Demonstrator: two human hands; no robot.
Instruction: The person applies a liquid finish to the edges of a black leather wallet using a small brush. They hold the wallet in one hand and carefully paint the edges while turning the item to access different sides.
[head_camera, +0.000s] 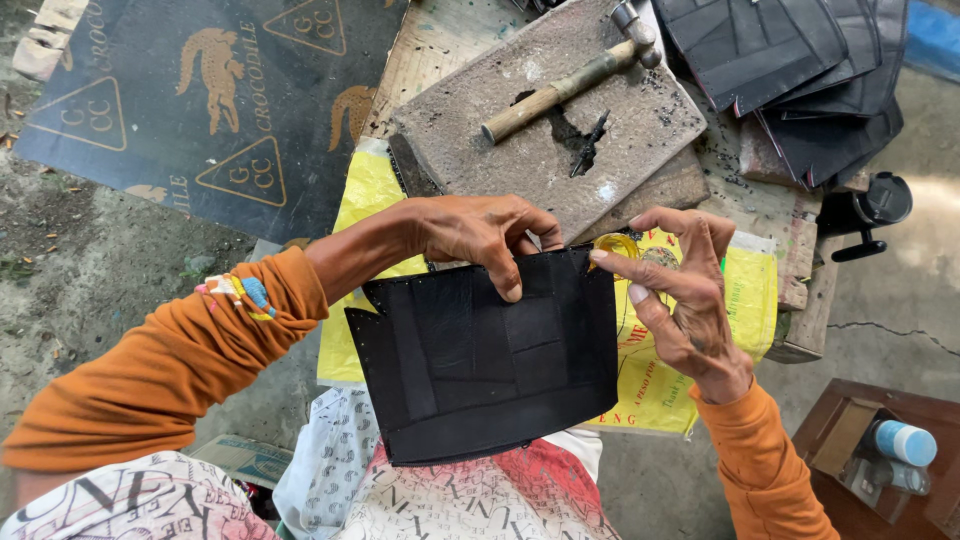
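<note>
Long orange sleeves on both arms, bunched above wrists. Left sleeve (150, 370) carrying bracelet (238, 293) of pastel beads, pink, yellow, blue. Right sleeve (770, 470) plain. Bare hands, fingers (655, 272) with pale unpainted nails. Letter-printed cloth (440, 500) over lap, white and red.

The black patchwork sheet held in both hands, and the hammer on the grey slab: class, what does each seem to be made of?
Black patchwork sheet: probably rubber or a leather-like material; matte, flexible, panels joined in seams, pinched by the left hand and right hand.
Hammer: pale worn wooden handle, dull grey metal head.
Grey slab: looks like rough stone or concrete, gritty.
</note>
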